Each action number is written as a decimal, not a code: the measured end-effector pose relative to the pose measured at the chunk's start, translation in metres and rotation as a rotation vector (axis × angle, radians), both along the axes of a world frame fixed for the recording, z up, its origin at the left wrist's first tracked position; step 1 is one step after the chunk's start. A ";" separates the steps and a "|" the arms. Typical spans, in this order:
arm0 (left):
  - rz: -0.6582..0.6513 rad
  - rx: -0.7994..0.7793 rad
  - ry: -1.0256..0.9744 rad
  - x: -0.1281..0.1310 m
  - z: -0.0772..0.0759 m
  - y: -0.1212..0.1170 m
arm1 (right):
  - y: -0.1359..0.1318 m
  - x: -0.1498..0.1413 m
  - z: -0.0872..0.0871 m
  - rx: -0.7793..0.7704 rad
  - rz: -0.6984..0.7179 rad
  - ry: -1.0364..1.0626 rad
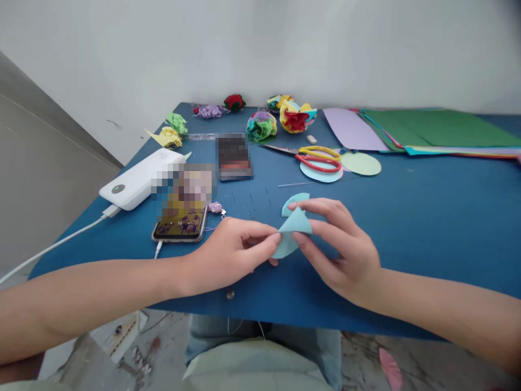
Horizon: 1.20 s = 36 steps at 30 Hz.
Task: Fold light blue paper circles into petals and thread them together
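Both hands, left hand (234, 250) and right hand (340, 244), pinch a folded blue paper (293, 225), apex pointing up.

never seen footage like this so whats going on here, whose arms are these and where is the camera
There is no machine: a head-worn camera looks down at the wearer's own bare arms. The left hand and right hand both pinch a folded light blue paper piece above a blue table. On the table lie red and yellow scissors, paper circles, coloured paper sheets, finished paper flowers, a phone and a white power bank.
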<state>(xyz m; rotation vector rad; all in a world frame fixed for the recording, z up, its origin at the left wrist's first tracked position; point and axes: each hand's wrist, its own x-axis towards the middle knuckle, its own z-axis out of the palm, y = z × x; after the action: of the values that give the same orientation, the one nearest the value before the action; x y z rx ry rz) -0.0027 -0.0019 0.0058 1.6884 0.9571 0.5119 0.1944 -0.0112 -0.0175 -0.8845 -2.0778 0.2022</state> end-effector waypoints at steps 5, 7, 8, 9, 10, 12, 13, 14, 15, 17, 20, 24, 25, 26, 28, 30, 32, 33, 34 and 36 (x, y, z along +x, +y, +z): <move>0.017 -0.238 -0.209 0.002 -0.005 0.005 | 0.000 0.001 0.001 0.280 -0.027 -0.149; 0.015 -0.303 -0.278 0.002 -0.007 0.007 | 0.001 0.001 0.001 0.385 -0.043 -0.202; 0.016 -0.333 -0.305 0.002 -0.007 0.008 | 0.001 0.000 0.001 0.425 -0.050 -0.228; 0.021 -0.362 -0.329 0.001 -0.008 0.009 | 0.001 0.000 0.001 0.454 -0.058 -0.256; 0.030 -0.387 -0.350 0.001 -0.008 0.010 | 0.000 -0.001 0.001 0.473 -0.065 -0.285; 0.050 -0.430 -0.391 -0.001 -0.008 0.010 | 0.000 -0.002 0.000 0.493 -0.072 -0.347; 0.055 -0.447 -0.408 -0.001 -0.008 0.011 | 0.000 -0.002 0.000 0.496 -0.077 -0.378; 0.051 -0.460 -0.423 -0.001 -0.007 0.011 | 0.000 -0.002 0.000 0.499 -0.084 -0.406; 0.041 -0.468 -0.436 -0.002 -0.007 0.011 | 0.000 -0.001 -0.001 0.505 -0.091 -0.431; 0.011 -0.477 -0.457 -0.002 -0.006 0.011 | 0.000 -0.001 -0.001 0.522 -0.109 -0.475; -0.043 -0.489 -0.488 -0.001 -0.005 0.011 | -0.002 0.000 -0.002 0.534 -0.145 -0.508; -0.065 -0.478 -0.492 0.000 -0.004 0.011 | -0.004 0.000 -0.003 0.551 -0.164 -0.518; -0.062 -0.475 -0.490 0.000 -0.003 0.011 | -0.004 0.000 -0.003 0.554 -0.166 -0.521; -0.058 -0.474 -0.487 0.000 -0.003 0.011 | -0.004 0.000 -0.002 0.555 -0.168 -0.525; -0.053 -0.474 -0.479 0.000 -0.003 0.010 | -0.004 0.001 -0.002 0.549 -0.166 -0.542; -0.049 -0.461 -0.466 0.000 -0.002 0.010 | -0.003 0.002 -0.001 0.540 -0.167 -0.556; -0.050 -0.436 -0.451 0.002 -0.002 0.008 | -0.002 0.002 0.000 0.532 -0.178 -0.557; -0.047 -0.423 -0.443 0.002 -0.001 0.008 | -0.002 0.002 0.000 0.529 -0.185 -0.554; -0.041 -0.410 -0.432 0.003 -0.001 0.007 | -0.003 0.002 0.000 0.528 -0.186 -0.552; -0.032 -0.389 -0.408 0.004 0.000 0.005 | -0.003 0.002 -0.001 0.522 -0.183 -0.550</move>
<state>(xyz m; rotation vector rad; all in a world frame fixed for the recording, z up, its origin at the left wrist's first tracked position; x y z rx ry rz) 0.0010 0.0036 0.0063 1.1891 0.6769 0.5798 0.1968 -0.0143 -0.0186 -0.8504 -2.3500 -0.7270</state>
